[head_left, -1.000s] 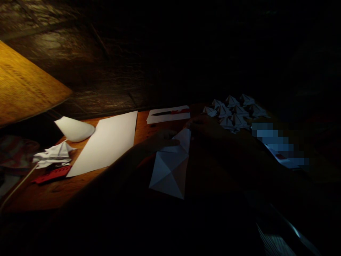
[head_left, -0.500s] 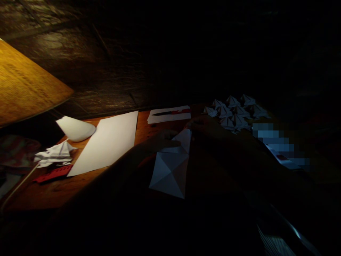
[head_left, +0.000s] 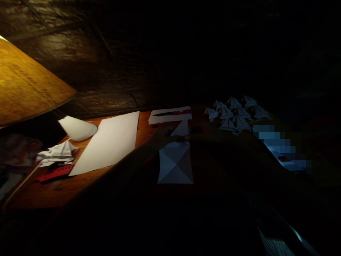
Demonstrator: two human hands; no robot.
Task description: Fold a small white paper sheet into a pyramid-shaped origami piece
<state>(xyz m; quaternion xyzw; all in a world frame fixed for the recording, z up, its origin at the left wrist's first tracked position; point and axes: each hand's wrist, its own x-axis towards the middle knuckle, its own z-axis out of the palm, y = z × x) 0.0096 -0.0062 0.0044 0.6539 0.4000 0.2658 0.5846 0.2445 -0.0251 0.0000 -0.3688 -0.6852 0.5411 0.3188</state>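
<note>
A white creased paper sheet [head_left: 175, 164] lies on the wooden table [head_left: 53, 188] in front of me, with crossing diagonal fold lines and its far end turned up as a triangular flap. My left hand [head_left: 163, 137] reaches in from the lower left, fingers closed on the fold line at the sheet's far left. Opposite it, my right hand [head_left: 201, 133] meets the same fold at its right end. Both hands are deep in shadow, so single fingers hardly show.
A large blank white sheet [head_left: 109, 142] lies to the left, with a curled paper [head_left: 77, 128], a crumpled white folded piece [head_left: 57, 153] and a red strip [head_left: 54, 173] beyond it. A cutter lies on paper [head_left: 170, 114] at the back. Several folded paper pieces [head_left: 237, 113] cluster back right. A lampshade [head_left: 26, 89] hangs left.
The creased sheet has turned from slanted to square with me and sits slightly farther away. Both hands moved with it and now meet along the fold below the flap.
</note>
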